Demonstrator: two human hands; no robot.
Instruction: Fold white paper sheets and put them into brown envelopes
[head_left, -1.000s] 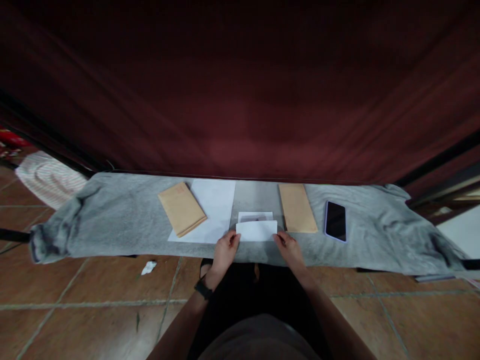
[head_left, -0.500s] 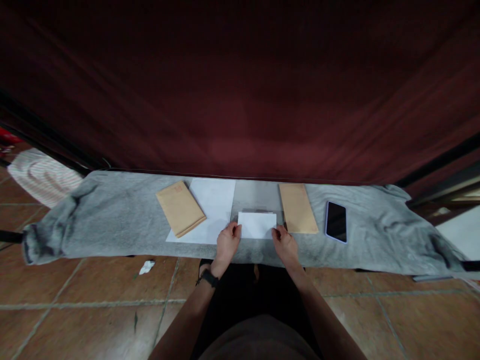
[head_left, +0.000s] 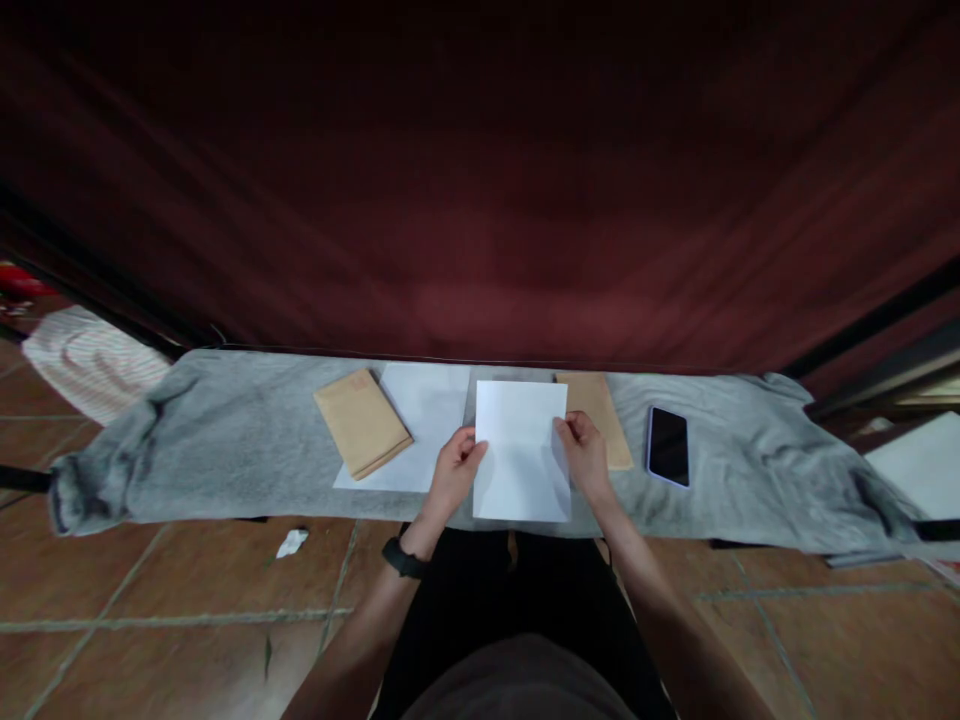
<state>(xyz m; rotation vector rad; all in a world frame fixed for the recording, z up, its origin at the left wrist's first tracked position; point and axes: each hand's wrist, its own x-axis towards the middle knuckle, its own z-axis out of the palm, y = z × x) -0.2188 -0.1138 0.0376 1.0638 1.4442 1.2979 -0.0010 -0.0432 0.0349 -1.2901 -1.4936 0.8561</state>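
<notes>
A white sheet of paper (head_left: 521,455) with a faint crease across it is held up in front of me, over the grey cloth. My left hand (head_left: 456,468) pinches its left edge between thumb and fingers. On the opposite edge, my right hand (head_left: 585,450) grips the sheet the same way. Behind my right hand lies a brown envelope (head_left: 613,425), partly covered by the sheet and the hand. To the left, white paper (head_left: 435,410) lies flat, with a stack of brown envelopes (head_left: 361,420) resting on its left part.
A phone (head_left: 668,446) with a dark screen lies at the right on the grey cloth (head_left: 225,440). A dark red curtain (head_left: 480,250) hangs behind the surface. On the tiled floor is a crumpled white scrap (head_left: 292,543).
The paper was a short folded rectangle lying low; now it is a taller, opened sheet, raised from the cloth. Both hands moved slightly up with it, the right also a little outward.
</notes>
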